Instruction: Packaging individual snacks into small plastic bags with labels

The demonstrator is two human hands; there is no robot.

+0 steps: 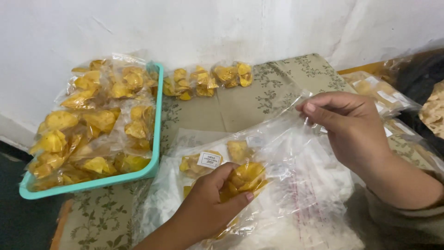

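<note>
The left hand (208, 210) comes up from the lower edge of the view with its fingers curled shut around a clump of yellow chips (244, 178) that sits inside a large clear plastic bag (277, 153); thumb and fingertips press the film against the chips from both sides. The right hand (354, 127) is higher and to the right, its thumb and forefinger pinched together on the bag's upper edge, pulling the film taut so that it slopes down toward the left hand. Within the same bag, just left of the gripped clump, lies a small chip packet with a white label (209, 159). Under the bag is a loose pile of empty clear bags (319, 213), some with a reddish sealing strip. All of this rests on a beige cloth with a leaf pattern (240, 109). To the left, well apart from both hands, a turquoise plastic tray (155, 143) is heaped with sealed chip packets (99, 127). Three more sealed packets (206, 81) lie in a row against the white wall (208, 28). At the far right edge further bags of chips (384, 95) are partly visible.
</note>
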